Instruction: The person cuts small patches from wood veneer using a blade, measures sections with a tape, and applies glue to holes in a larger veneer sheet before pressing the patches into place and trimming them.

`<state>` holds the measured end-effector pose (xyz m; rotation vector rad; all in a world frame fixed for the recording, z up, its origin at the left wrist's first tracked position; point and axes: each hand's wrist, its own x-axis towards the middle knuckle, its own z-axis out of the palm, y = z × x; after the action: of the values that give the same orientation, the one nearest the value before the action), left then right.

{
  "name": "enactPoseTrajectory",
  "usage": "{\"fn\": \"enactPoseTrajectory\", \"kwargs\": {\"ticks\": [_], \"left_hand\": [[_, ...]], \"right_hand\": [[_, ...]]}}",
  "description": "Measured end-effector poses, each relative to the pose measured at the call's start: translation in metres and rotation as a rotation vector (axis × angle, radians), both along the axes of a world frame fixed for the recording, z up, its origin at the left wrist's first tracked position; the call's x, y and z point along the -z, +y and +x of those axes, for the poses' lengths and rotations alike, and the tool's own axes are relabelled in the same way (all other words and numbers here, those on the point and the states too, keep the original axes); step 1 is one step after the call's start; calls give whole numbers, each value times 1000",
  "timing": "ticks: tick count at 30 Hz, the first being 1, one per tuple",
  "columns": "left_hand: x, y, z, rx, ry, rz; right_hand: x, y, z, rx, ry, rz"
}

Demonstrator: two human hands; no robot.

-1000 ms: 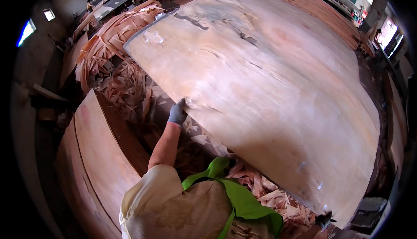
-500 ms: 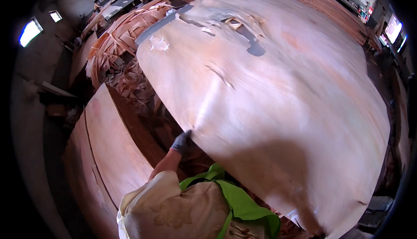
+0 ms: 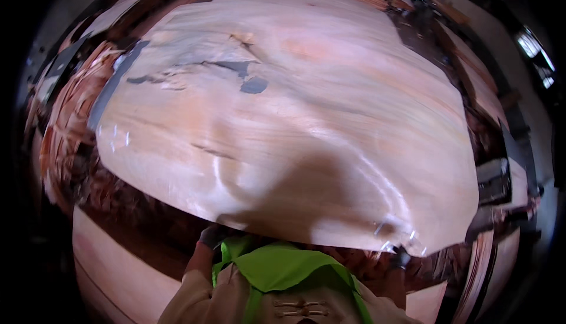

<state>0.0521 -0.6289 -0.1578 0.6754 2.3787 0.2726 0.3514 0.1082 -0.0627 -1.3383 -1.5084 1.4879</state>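
Observation:
A large, thin, pale wood veneer sheet spreads in front of me, its near edge running across just beyond my body. My left hand, in a grey glove, grips that edge left of my green apron. Further right, near the sheet's near right corner, my right hand, also gloved, pinches the edge beside some short white tape strips. Torn gaps in the sheet's far left part show a grey surface. A crease runs up from the right hand. The fingertips of both hands are partly hidden at the edge.
Pinkish veneer scraps are heaped on the left. Stacked pale boards stand at the near left, with more upright sheets at the near right. A dark crate-like object sits beyond the right edge.
My view has swung right. My right hand has come into clear sight at the near right corner. The sheet's near edge now runs nearly level, with my left hand still at it.

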Motion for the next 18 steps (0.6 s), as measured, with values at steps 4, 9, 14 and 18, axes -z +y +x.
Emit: {"fn": "enactPoseTrajectory", "kwargs": {"ticks": [4,9,14,18], "left_hand": [[-16,-111,-35,91,329,15],[-45,-244,-47,-219,375,101],[-99,-332,-76,-1761,-288,1478],[-155,-390,-143,-966,451,813]], "right_hand": [[12,-249,-146,-90,-72,-579],[-44,-412,-289,-144,-127,-750],[-33,-478,-352,-195,-93,-704],[-25,-506,-361,-267,-109,-698]]}}
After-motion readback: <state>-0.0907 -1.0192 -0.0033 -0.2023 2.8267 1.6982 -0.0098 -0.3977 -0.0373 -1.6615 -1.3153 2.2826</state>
